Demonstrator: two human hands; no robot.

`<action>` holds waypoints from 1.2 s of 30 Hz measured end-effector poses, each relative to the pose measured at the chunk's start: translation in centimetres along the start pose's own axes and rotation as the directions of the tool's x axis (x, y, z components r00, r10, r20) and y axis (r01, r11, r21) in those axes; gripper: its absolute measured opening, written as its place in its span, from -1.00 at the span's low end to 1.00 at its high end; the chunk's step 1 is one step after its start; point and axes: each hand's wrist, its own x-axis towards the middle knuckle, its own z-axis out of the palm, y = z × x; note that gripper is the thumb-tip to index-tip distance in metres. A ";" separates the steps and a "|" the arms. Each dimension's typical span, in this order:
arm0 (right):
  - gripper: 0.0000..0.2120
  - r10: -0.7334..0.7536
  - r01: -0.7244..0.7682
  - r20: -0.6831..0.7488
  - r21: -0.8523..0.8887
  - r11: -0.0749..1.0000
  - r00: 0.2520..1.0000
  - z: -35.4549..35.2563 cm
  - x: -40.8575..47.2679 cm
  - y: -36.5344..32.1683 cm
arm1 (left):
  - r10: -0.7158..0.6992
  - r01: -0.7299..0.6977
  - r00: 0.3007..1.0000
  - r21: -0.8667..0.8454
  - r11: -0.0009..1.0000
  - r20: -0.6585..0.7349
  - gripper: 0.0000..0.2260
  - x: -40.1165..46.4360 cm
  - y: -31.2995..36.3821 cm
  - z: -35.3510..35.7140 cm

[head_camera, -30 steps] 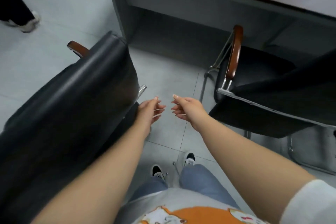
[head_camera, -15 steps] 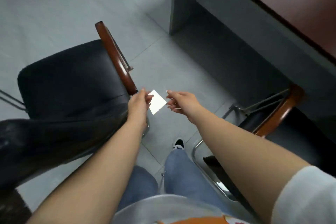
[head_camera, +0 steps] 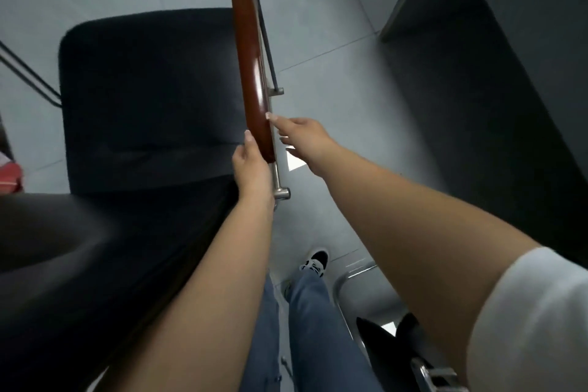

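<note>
Head view: blue denim jeans legs [head_camera: 315,328] and a black-and-white sneaker [head_camera: 316,261] sit below the near end of the glossy red-brown wooden chair armrest [head_camera: 248,51], which is the landmark. Left hand [head_camera: 253,169] is at the armrest's near tip on its left side, with straight fingers pressed flat along the wood. It isn't clenched, and the thumb is hidden. Right hand [head_camera: 305,137] comes in from the armrest's right, forefinger stretched and its tip touching the right edge a bit further up. A small white paper slip [head_camera: 295,163] shows just under that hand, right of the armrest tip; can't tell whether it is pinched or loose. The armrest's long axis runs straight away from the person, so both hands sit at the near end, left nearer. A black padded chair seat [head_camera: 143,89] lies left of the armrest. Grey tiled floor [head_camera: 318,41] and a dark grey furniture panel [head_camera: 493,73] are to its right.
</note>
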 end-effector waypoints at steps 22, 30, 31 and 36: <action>-0.63 0.073 -0.093 0.077 0.307 0.947 0.994 1.5 -0.9 2.0 | -0.031 -0.040 0.975 0.311 0.950 0.221 -0.57 -2.4 -2.5 -3.3; -0.70 0.051 -0.039 -0.024 0.354 0.935 0.998 -3.8 -4.3 2.5 | 0.022 -0.137 0.939 0.314 0.939 0.344 -0.62 -6.0 -3.9 0.1; -0.69 0.053 -0.037 -0.034 0.362 0.931 0.998 -4.3 -4.7 2.6 | 0.027 -0.151 0.933 0.323 0.934 0.358 -0.61 -6.4 -4.2 0.3; -0.67 0.059 -0.006 -0.096 0.479 0.878 0.994 -7.6 -6.2 4.5 | 0.006 -0.210 0.897 0.413 0.886 0.443 -0.59 -7.9 -5.5 2.2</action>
